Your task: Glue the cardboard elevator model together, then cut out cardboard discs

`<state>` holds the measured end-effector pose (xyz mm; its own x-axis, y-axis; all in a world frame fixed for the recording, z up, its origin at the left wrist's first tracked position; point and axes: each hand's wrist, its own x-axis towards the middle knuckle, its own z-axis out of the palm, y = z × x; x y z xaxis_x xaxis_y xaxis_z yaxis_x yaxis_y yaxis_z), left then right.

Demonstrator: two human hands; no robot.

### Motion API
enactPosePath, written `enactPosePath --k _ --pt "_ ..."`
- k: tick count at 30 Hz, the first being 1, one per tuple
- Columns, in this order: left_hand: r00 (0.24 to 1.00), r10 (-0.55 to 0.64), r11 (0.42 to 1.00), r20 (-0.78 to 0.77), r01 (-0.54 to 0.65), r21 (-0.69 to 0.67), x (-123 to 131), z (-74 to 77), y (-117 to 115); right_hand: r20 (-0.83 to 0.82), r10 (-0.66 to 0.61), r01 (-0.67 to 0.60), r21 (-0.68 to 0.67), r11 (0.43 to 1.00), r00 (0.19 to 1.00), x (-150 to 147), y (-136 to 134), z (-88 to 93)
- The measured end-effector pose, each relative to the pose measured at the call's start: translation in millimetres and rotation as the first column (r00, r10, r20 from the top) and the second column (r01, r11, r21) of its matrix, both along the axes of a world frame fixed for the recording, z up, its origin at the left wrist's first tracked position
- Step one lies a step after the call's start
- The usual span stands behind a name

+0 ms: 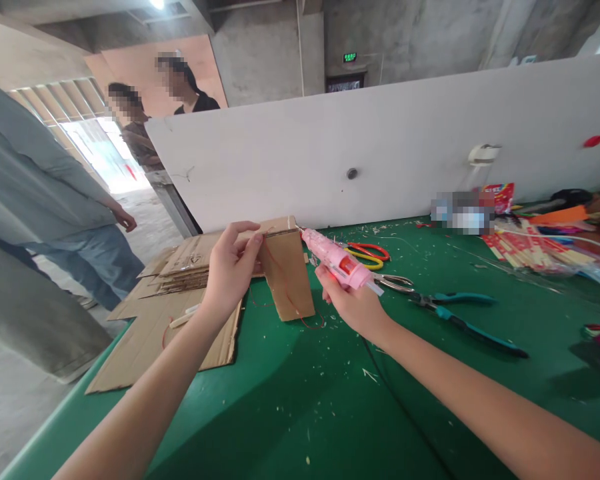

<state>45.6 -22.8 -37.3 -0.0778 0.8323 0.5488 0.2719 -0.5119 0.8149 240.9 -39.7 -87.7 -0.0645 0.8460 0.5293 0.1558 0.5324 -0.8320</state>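
Observation:
My left hand (231,267) is closed on the top edge of a folded cardboard piece (287,277) that stands upright on the green table (330,400). A thin red wire runs across the cardboard face and loops onto the table. My right hand (353,303) grips a pink hot glue gun (337,261). Its nozzle points left and touches the cardboard's upper right corner. A black cord trails from the gun towards me.
Flat cardboard sheets (170,313) lie stacked at the table's left edge. Scissors with red and yellow handles (370,255) and teal pliers (460,317) lie to the right. Packets and sticks (525,250) sit far right. A white partition (380,147) backs the table. People stand at left.

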Motion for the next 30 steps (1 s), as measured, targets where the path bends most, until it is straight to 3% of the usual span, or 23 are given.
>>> enactPosePath --k 10,15,24,30 --pt "0.995 0.032 0.999 -0.096 -0.029 0.031 3 -0.9 -2 0.082 -0.029 0.028 0.007 1.0 0.996 -1 -1 -4.8" --pt "0.999 0.023 1.0 -0.028 -0.023 -0.005 6 0.3 -4 0.093 -0.018 0.02 -0.023 1.0 0.995 -1 -1 -3.5" --pt "0.993 -0.054 0.998 0.105 0.057 -0.027 8 -2.6 -5 0.146 -0.009 0.01 -0.006 1.0 0.989 0 -4 9.3" --pt "0.994 -0.066 0.998 0.085 0.067 -0.007 10 -2.2 -6 0.175 -0.034 0.031 0.019 0.999 0.984 3 -6 23.6"
